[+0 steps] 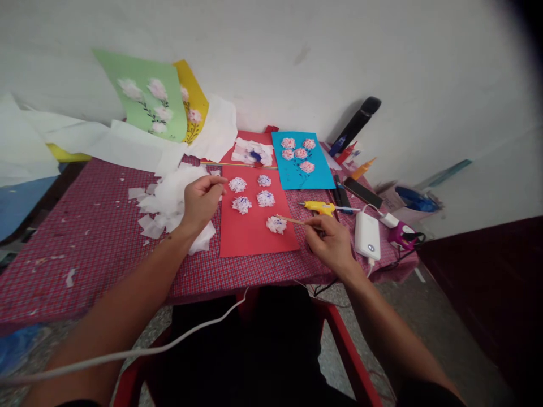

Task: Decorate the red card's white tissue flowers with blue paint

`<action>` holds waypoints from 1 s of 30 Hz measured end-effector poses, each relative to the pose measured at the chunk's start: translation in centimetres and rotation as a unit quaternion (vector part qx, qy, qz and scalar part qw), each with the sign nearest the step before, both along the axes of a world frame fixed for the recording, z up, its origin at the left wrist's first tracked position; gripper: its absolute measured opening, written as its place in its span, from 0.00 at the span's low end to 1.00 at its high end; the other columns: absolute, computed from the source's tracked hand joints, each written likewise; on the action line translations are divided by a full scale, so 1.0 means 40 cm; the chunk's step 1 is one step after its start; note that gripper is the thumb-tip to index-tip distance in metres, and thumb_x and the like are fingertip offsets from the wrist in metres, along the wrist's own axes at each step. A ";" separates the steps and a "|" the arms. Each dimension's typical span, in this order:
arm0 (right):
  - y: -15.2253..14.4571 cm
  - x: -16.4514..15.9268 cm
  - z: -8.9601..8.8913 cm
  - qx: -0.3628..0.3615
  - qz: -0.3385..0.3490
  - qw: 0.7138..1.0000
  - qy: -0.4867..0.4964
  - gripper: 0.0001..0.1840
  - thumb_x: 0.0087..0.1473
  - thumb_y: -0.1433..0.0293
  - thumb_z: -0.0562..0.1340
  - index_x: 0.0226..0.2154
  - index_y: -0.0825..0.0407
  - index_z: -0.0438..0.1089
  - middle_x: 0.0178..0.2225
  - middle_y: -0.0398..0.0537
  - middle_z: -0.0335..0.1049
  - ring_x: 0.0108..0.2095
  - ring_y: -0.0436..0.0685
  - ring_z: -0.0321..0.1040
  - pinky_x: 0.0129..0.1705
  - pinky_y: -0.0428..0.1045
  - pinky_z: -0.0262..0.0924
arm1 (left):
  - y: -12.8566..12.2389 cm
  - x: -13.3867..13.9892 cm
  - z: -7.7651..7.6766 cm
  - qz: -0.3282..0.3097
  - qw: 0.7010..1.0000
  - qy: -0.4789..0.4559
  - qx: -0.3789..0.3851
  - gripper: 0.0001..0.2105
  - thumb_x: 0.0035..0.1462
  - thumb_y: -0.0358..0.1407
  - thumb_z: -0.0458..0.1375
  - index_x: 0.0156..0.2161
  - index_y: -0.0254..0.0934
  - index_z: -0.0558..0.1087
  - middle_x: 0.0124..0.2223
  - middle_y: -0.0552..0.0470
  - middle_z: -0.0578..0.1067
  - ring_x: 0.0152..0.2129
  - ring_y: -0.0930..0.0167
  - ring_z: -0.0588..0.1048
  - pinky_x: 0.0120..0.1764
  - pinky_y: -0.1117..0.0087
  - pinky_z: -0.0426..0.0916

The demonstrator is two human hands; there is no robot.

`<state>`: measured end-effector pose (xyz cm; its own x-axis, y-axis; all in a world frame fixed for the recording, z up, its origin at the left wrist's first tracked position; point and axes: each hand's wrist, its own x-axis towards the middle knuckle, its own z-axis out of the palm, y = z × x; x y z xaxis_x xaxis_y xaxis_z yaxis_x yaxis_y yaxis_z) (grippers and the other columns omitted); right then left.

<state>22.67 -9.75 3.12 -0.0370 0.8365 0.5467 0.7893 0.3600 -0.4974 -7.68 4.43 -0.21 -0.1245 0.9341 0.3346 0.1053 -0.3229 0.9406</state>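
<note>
My right hand (328,240) pinches a thin wooden stick (292,220). The stick's tip is at the top of a white tissue flower (276,225), which shows little purple. This flower is at the lower right of a red sheet (250,237). Further up the sheet are several purple-speckled tissue flowers (266,198). Above the sheet's left edge my left hand (206,198) hovers beside the upper left flower (237,185), its fingers loosely curled and slightly apart, with nothing visible in them. A purple-stained tissue (254,154) lies behind the red sheet.
White tissue pieces (169,192) are heaped at left. A blue flower card (303,175) lies at back right; green (144,85) and yellow (199,102) cards lean on the wall. At right are a yellow glue gun (319,207), a white power bank (367,234) and cables.
</note>
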 end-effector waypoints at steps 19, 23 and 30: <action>-0.005 -0.009 0.007 -0.013 0.027 0.999 -0.017 0.05 0.60 0.71 0.61 0.34 0.48 0.74 0.30 0.46 0.77 0.28 0.54 0.71 0.32 0.51 0.64 | 0.002 0.002 -0.001 -0.003 1.000 -0.006 -0.007 0.09 0.54 0.33 0.61 0.37 0.42 0.83 0.28 0.54 0.79 0.23 0.74 0.72 0.27 0.72 0.64; -0.009 -0.009 0.009 -0.018 0.033 0.999 -0.023 0.06 0.60 0.71 0.61 0.34 0.48 0.74 0.29 0.46 0.76 0.28 0.54 0.71 0.32 0.51 0.64 | 0.002 0.002 -0.002 -0.001 1.000 0.000 -0.007 0.09 0.55 0.33 0.61 0.37 0.41 0.83 0.28 0.54 0.79 0.23 0.74 0.73 0.27 0.71 0.65; -0.033 -0.001 0.013 -0.015 0.038 0.999 -0.004 0.05 0.59 0.71 0.62 0.34 0.48 0.75 0.30 0.45 0.77 0.29 0.55 0.72 0.34 0.51 0.66 | 0.003 0.002 -0.005 -0.005 1.000 0.000 -0.007 0.08 0.55 0.33 0.60 0.37 0.42 0.83 0.29 0.54 0.79 0.24 0.73 0.73 0.27 0.71 0.66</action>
